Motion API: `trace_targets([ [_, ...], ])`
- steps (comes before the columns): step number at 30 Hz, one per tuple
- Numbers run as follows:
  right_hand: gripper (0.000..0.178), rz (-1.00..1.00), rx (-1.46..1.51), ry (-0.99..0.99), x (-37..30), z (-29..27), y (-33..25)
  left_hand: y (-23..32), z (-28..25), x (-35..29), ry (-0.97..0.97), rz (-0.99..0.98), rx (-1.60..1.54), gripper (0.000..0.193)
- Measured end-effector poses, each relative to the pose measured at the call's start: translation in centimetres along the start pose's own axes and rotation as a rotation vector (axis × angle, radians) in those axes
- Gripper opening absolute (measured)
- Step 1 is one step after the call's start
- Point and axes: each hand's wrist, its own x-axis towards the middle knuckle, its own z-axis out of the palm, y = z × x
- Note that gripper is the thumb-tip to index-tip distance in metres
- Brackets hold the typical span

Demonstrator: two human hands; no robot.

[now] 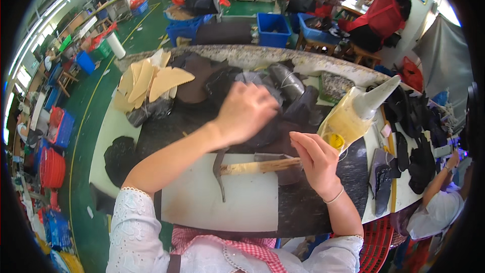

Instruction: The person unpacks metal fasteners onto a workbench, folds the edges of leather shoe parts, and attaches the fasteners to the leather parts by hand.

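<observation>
My left hand reaches across above a pile of dark leather pieces. Its fingers curl downward and are blurred, so what they touch is hidden. My right hand is closed, thumb and fingertips pressed together over the dark work surface; anything small between them cannot be made out. Beneath that hand ends the wooden handle of a hammer. The hammer's thin curved metal head lies on a white board. Just right of my right hand is a yellowish bottle with a white cone nozzle, tilted up and right.
Tan toothed-edge pieces lie at the table's back left, with a plastic-wrapped dark bundle at the back. Black shoe parts cover the right side. A co-worker in red sits beyond; another person's arm is at right.
</observation>
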Motion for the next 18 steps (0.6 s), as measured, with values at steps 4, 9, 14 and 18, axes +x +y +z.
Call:
trace_targets([
  [4, 0.018, 0.305, 0.319, -0.056, -0.3, 0.7, -0.9, -5.7, 1.7, -0.8, -0.226, -0.281, 0.150, 0.031],
  [9, 0.017, 0.344, 0.422, -0.011, -0.1, 1.1, -0.9, -5.4, 1.6, -1.5, 0.009, -0.083, 0.219, 0.030],
  [14, 0.019, 0.239, 0.595, 0.044, 2.1, 1.1, -4.4, -0.5, -2.8, -3.7, 0.219, -0.750, -1.243, 0.029],
  [18, 0.020, 0.156, 0.711, 0.069, 3.2, 2.0, -7.3, 3.8, -8.7, -6.6, 0.149, -0.761, -1.644, 0.031],
])
